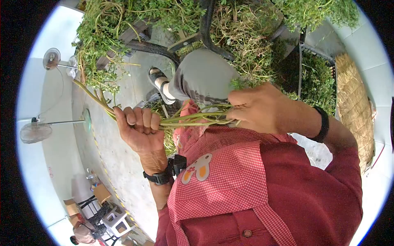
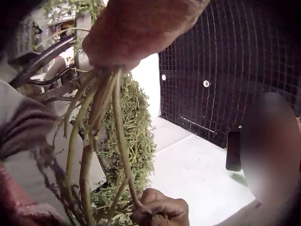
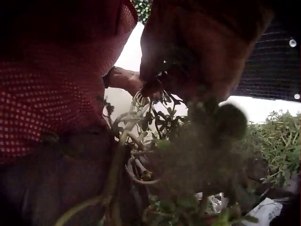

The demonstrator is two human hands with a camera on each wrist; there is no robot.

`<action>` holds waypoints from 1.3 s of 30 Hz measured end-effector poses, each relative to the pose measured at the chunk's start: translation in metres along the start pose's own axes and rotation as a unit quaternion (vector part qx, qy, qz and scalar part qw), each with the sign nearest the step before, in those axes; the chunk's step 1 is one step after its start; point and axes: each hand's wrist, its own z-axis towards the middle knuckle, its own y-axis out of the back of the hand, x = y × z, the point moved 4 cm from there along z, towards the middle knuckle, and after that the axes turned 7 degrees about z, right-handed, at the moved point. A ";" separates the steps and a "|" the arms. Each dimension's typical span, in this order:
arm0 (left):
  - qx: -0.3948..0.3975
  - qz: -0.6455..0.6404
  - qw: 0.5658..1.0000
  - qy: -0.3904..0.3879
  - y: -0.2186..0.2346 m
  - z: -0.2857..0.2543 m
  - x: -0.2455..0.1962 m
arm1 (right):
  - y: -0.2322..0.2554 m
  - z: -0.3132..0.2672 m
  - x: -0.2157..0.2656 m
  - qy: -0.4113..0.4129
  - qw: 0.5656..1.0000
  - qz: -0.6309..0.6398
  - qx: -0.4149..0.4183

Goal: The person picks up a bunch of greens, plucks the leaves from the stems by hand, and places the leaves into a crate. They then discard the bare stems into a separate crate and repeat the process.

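In the head view my left hand (image 1: 141,131) curls its fingers round a bundle of long green stems (image 1: 180,122), whose ends stick out past it on the left. My right hand (image 1: 262,108) pinches the other part of the bundle, above the lap. From the left wrist, my left hand (image 2: 141,35) looms at the top with stems (image 2: 85,160) running down from it, and my right hand (image 2: 162,207) holds them lower down. The right wrist view is dark: my right hand (image 3: 197,52) is over leafy stems (image 3: 127,136), partly blurred; my left hand (image 3: 124,79) is beyond.
Heaps of leafy green plants (image 1: 102,37) lie ahead, around a dark metal frame (image 1: 208,28). Fans (image 1: 36,132) and a white stool (image 1: 117,221) stand at the left. A straw-coloured woven roll (image 1: 355,106) is at the right. Another person (image 1: 84,233) is at the lower left.
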 end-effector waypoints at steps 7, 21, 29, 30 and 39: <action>-0.024 0.013 1.000 0.005 -0.005 -0.002 0.005 | -0.012 -0.003 -0.016 -0.141 0.987 -0.056 -0.053; -0.056 -0.007 0.998 0.031 0.010 -0.005 0.009 | 0.053 -0.060 -0.127 -0.283 0.735 0.531 -0.313; -0.052 -0.016 0.998 0.021 0.010 -0.002 0.007 | -0.003 -0.009 -0.049 -0.125 0.968 0.166 -0.143; -0.053 -0.016 0.998 0.018 0.010 -0.001 0.007 | -0.011 -0.007 -0.043 -0.106 0.988 0.078 -0.075; -0.019 -0.026 0.998 0.045 0.010 -0.002 0.011 | -0.008 0.005 -0.048 -0.186 0.975 0.030 -0.119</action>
